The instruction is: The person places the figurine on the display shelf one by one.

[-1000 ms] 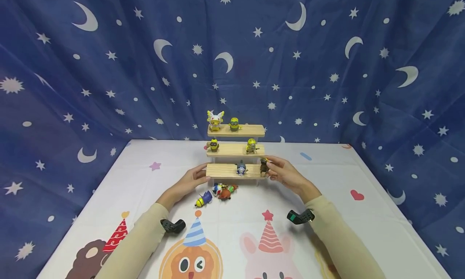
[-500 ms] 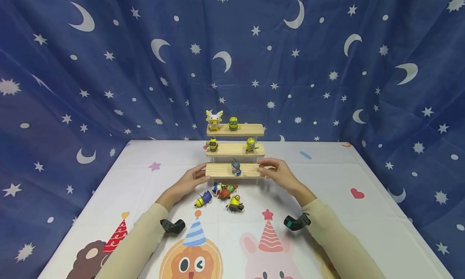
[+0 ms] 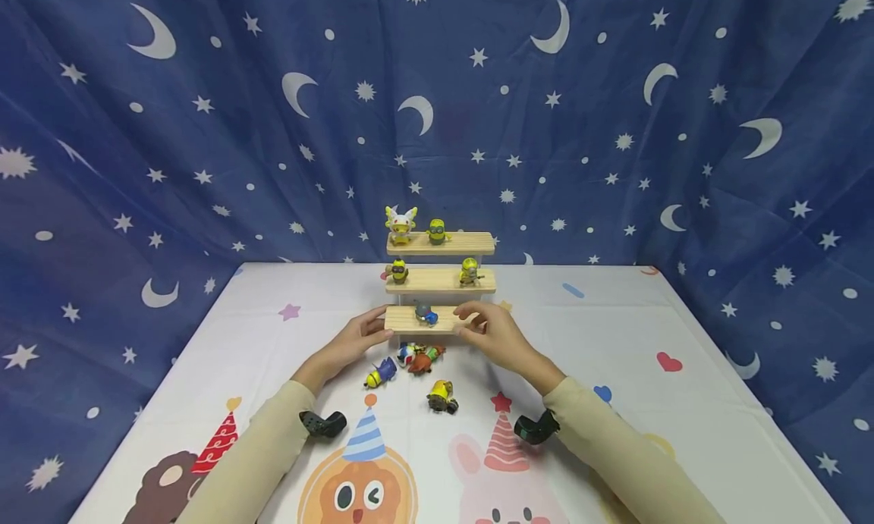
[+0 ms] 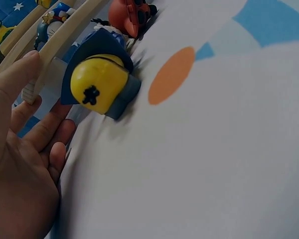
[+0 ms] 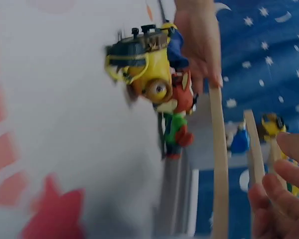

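My left hand [image 3: 344, 343] holds the left end of a three-tier wooden display shelf [image 3: 399, 323] at its lowest board, thumb at the front edge and fingers behind. Over the right part of that board is my right hand [image 3: 501, 338], its fingers loosely bent with nothing between them. Just left of its fingertips a small grey-and-blue figurine [image 3: 426, 315] lies tipped over on the board. On the table in front lies a yellow one-eyed figurine [image 3: 442, 396], seen large in the right wrist view. A yellow figurine with a blue cape [image 4: 97, 79] lies near my left fingers.
The middle board carries two yellow figurines, one at the left [image 3: 399, 271] and one at the right [image 3: 470, 271]. On the top board stand a white-eared yellow figurine [image 3: 400, 224] and a green-tinted one [image 3: 437, 233]. A red-orange figurine [image 3: 421, 363] lies among others below the shelf.
My right hand has moved left along the lowest board. The dark figurine left the board's right end, and a yellow figurine appeared on the table. The grey-and-blue figurine shifted left and tipped over.
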### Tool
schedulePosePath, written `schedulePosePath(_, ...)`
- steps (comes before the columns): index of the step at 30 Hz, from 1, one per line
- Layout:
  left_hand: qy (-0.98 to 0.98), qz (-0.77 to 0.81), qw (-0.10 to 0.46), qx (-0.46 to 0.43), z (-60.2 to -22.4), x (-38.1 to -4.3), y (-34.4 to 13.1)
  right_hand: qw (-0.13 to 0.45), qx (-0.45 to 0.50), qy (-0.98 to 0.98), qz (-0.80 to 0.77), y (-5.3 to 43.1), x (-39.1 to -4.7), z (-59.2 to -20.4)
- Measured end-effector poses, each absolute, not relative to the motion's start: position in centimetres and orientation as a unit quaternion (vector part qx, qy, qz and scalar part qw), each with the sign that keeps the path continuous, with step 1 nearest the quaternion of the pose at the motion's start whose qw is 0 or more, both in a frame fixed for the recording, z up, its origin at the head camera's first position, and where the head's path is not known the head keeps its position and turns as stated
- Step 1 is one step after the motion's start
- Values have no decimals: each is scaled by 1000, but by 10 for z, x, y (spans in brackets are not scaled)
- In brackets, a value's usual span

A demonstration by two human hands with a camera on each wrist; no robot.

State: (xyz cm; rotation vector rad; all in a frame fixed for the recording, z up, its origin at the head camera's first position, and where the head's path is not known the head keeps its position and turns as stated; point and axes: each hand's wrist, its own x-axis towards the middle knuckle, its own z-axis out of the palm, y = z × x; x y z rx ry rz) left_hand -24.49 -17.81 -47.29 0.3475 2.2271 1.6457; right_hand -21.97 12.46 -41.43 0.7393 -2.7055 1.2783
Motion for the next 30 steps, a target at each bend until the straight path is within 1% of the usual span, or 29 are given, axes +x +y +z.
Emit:
schedulePosePath(5,792,573,171,123,-472,-244,-180,50,226,-925,302,87,-228,-402)
schedulePosePath(8,787,578,175,124,-473,-244,-180,52,217,-949,222,69,-235,-399)
schedulePosePath(12,782,584,178,124,-473,-244,-179,50,239,-961,128,55,-240,-399)
schedulePosePath(19,784,581,178,124,-471,-243,-178,52,291,-953,58,59,-240,-398)
schedulePosePath(23,784,582,174,129,-470,-244,-178,62,311,-948,14,64,-239,-398)
schedulePosePath(27,785,581,167,131,-471,-244,-179,72,319,-945,19,66,-238,-398)
schedulePosePath(30,788,578,170,125,-472,-243,-179,65,321,-943,64,70,-238,-398)
